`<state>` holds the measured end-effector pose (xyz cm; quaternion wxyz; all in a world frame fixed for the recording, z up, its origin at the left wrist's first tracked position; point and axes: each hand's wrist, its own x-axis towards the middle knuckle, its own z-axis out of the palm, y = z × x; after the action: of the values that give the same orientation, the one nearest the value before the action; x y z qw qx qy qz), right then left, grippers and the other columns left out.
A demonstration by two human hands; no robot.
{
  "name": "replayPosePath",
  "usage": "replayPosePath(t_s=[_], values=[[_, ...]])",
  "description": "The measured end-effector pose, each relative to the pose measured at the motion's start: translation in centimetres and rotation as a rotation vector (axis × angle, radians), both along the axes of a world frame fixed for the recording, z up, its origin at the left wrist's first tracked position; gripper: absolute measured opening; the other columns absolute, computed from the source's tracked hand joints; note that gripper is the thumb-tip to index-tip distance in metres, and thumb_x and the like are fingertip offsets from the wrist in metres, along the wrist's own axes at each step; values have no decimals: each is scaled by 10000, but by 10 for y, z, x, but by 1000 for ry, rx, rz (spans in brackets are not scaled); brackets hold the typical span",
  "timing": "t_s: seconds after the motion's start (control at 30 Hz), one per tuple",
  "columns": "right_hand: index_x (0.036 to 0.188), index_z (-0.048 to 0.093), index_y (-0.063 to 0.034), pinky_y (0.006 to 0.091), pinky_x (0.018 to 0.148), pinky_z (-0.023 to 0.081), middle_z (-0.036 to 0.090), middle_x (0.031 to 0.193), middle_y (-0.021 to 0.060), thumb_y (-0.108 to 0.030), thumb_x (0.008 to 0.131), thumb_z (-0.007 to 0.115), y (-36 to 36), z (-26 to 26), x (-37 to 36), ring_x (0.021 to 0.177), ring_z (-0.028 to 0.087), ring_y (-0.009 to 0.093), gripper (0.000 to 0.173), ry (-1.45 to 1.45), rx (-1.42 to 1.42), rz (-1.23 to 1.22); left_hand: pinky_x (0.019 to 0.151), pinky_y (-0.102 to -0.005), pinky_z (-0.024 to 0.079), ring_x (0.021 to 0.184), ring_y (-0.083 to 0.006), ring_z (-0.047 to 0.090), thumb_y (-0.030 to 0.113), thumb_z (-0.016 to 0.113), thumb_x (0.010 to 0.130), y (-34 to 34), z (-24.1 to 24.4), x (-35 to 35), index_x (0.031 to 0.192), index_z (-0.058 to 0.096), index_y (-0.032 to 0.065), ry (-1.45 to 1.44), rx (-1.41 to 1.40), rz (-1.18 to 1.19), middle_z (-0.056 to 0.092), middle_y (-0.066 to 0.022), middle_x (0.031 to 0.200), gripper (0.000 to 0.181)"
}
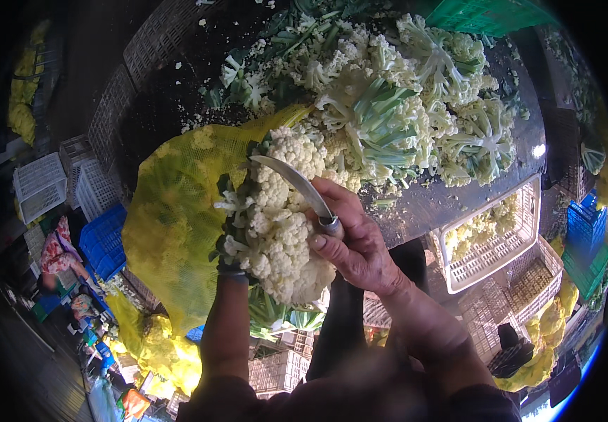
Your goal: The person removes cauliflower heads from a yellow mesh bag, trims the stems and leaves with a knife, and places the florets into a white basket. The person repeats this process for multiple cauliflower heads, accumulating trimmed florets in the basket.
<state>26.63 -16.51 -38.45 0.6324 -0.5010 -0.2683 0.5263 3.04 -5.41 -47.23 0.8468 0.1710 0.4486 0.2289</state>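
A cauliflower head (277, 232) faces up in front of me, with dark leaves along its left side. My left hand (233, 264) is at its lower left, mostly hidden behind the leaves and curd, so its fingers cannot be seen. My right hand (356, 242) grips the short handle of a curved knife (296, 179), its blade lying above the curd and pointing to the upper left. Directly left of the cauliflower is a yellow mesh sack (177, 227) with pale heads inside. Cut cauliflower pieces (404, 105) with green stalks are heaped beyond my hands.
The dark work table (525, 142) carries scattered crumbs. A white crate (449, 279) with florets stands at its near right edge; a green crate (488, 16) is at the far edge. Blue crates (103, 242) and full yellow sacks (161, 353) lie left. Other people (61, 248) are at the left.
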Motion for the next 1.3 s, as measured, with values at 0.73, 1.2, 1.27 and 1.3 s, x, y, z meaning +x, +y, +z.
replayPosePath(t_s=[0.73, 1.2, 1.27, 1.3], values=[[1003, 564, -96, 373, 756, 410, 553, 879, 60, -44, 674, 641, -54, 12, 139, 828, 539, 263, 342, -1026, 5, 156, 977, -333, 365, 1131, -195, 474, 249, 472, 925, -124, 22, 4, 1296, 407, 45, 216, -112, 282, 474, -87, 1266, 429], [1029, 537, -89, 382, 716, 409, 525, 869, 85, -80, 716, 642, -58, -21, 98, 805, 516, 286, 330, -900, -13, -25, 951, -328, 390, 1103, -191, 495, 234, 484, 917, -141, 47, -16, 1272, 436, 54, 303, -101, 236, 500, -79, 1233, 400], [1036, 529, -59, 374, 661, 439, 535, 861, 117, -61, 738, 653, -72, -46, 99, 758, 538, 300, 323, -840, -116, -135, 947, -327, 394, 1100, -190, 498, 231, 486, 916, -139, 54, -18, 1268, 440, 55, 300, -86, 220, 504, -78, 1228, 396], [1046, 524, -57, 351, 641, 451, 539, 850, 118, -92, 758, 662, -91, -57, 95, 736, 555, 269, 321, -711, -219, -92, 945, -327, 396, 1098, -190, 499, 230, 487, 916, -139, 53, -16, 1267, 442, 56, 294, -91, 212, 506, -77, 1226, 394]])
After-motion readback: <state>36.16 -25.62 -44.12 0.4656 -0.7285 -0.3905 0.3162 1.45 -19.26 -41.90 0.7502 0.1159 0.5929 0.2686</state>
